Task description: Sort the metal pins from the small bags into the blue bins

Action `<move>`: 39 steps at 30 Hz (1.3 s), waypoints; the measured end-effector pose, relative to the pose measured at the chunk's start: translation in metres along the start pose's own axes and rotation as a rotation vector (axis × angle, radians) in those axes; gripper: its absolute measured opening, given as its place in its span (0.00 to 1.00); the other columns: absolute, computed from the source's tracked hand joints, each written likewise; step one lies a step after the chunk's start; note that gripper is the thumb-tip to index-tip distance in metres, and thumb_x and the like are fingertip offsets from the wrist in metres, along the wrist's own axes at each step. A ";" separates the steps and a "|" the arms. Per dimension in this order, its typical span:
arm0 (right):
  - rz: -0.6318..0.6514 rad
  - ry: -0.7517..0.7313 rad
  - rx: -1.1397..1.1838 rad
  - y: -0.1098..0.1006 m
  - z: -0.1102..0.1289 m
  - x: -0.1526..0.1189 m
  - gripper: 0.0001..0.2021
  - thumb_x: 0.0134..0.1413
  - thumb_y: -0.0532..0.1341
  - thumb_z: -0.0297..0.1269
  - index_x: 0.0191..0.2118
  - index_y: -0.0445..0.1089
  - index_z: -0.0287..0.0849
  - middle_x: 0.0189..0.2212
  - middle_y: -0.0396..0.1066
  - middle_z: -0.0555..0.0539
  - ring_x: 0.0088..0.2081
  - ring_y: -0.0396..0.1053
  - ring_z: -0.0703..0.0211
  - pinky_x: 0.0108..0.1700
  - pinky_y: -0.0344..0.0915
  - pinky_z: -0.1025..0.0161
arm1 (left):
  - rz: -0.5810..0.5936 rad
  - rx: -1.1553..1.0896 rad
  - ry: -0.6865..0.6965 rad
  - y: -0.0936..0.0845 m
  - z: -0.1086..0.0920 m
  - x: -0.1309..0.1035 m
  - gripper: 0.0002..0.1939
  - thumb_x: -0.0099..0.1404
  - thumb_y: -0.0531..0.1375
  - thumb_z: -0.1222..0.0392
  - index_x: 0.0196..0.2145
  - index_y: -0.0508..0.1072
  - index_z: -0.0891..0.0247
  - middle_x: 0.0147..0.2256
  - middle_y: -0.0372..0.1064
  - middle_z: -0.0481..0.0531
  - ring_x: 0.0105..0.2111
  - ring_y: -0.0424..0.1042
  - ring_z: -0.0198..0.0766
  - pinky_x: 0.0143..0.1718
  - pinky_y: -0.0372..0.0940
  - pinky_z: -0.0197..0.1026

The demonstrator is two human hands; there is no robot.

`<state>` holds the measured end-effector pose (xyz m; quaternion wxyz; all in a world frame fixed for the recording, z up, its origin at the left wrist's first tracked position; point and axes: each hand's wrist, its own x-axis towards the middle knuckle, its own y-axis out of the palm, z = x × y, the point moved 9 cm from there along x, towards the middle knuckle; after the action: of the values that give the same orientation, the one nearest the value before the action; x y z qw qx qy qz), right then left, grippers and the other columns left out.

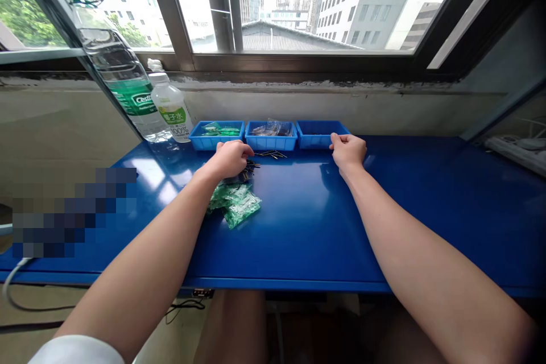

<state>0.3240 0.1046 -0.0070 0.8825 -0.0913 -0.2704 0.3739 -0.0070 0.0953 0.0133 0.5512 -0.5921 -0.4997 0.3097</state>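
My left hand is closed, its fingers curled down over a small pile of thin dark pins with brassy ends. What its fingertips hold, if anything, is hidden. Just nearer to me lie green-printed clear plastic packets, partly under my left wrist. A few more thin dark pins are scattered in front of the middle bin. My right hand is closed at the front right of the right blue bin, overlapping its wall. I cannot make out anything between those fingers.
The left blue bin holds green packets; the middle blue bin holds clear bags of dark parts. A large water bottle and a smaller white-capped bottle stand at the back left. A power strip lies far right.
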 end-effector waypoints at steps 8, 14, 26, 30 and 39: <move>0.063 -0.016 -0.015 0.001 0.016 -0.010 0.16 0.51 0.59 0.48 0.20 0.69 0.42 0.19 0.72 0.47 0.27 0.71 0.55 0.40 0.64 0.58 | 0.053 0.053 -0.024 0.011 0.003 0.002 0.17 0.60 0.51 0.62 0.41 0.78 0.57 0.45 0.70 0.58 0.50 0.64 0.55 0.50 0.57 0.58; 0.126 -0.082 -0.019 0.006 0.036 -0.022 0.18 0.52 0.57 0.48 0.20 0.69 0.42 0.19 0.72 0.46 0.27 0.70 0.55 0.38 0.64 0.59 | 0.105 0.039 -0.062 0.013 0.002 0.001 0.12 0.61 0.54 0.58 0.35 0.77 0.57 0.44 0.71 0.56 0.49 0.63 0.55 0.48 0.57 0.55; 0.695 -0.461 0.085 0.049 0.104 -0.096 0.09 0.51 0.61 0.40 0.31 0.74 0.41 0.27 0.75 0.48 0.27 0.69 0.60 0.32 0.63 0.64 | 0.007 -0.090 0.223 0.001 -0.045 -0.008 0.10 0.65 0.50 0.61 0.36 0.72 0.60 0.39 0.72 0.53 0.44 0.67 0.46 0.48 0.54 0.52; 0.865 -0.540 0.135 0.059 0.114 -0.121 0.08 0.51 0.60 0.37 0.35 0.75 0.40 0.29 0.76 0.48 0.27 0.68 0.62 0.31 0.63 0.65 | -0.043 -0.167 0.336 -0.008 -0.068 -0.016 0.10 0.66 0.50 0.60 0.38 0.71 0.60 0.38 0.73 0.52 0.43 0.68 0.43 0.48 0.54 0.49; 0.536 -0.385 0.106 0.039 0.090 -0.072 0.07 0.50 0.61 0.37 0.30 0.74 0.40 0.26 0.76 0.46 0.28 0.71 0.58 0.34 0.65 0.63 | -0.231 -0.180 0.080 -0.032 -0.026 -0.006 0.13 0.64 0.51 0.61 0.39 0.75 0.62 0.39 0.74 0.54 0.41 0.71 0.44 0.46 0.60 0.45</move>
<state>0.2102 0.0774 0.0248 0.6890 -0.0409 -0.3787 0.6166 0.0064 0.0771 0.0485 0.5473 -0.5896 -0.5679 0.1742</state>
